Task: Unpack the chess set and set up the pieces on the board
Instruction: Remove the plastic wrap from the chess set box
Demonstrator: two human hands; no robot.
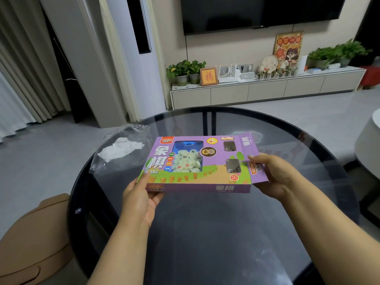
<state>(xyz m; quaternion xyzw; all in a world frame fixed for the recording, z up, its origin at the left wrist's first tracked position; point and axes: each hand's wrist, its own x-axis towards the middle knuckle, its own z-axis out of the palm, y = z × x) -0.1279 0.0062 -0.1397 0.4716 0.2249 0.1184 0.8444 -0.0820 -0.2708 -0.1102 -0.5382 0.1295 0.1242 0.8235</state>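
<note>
Two hands (141, 194) (273, 173), one chess box (197, 161), one bag (115, 151)

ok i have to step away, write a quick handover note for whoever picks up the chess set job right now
Left hand: grips the near left corner of the chess set box, thumb on top.
Right hand: holds the box's right end, fingers at the end flap.
Box: held level just above the glass table, printed face up. The pale round pieces show through its window, still inside.
Also on the table: a clear plastic bag with something white in it, left of the box.
Done: the right end flap is open.
Left: take out the contents, lay out the board, which is not visible, and place the pieces.
</note>
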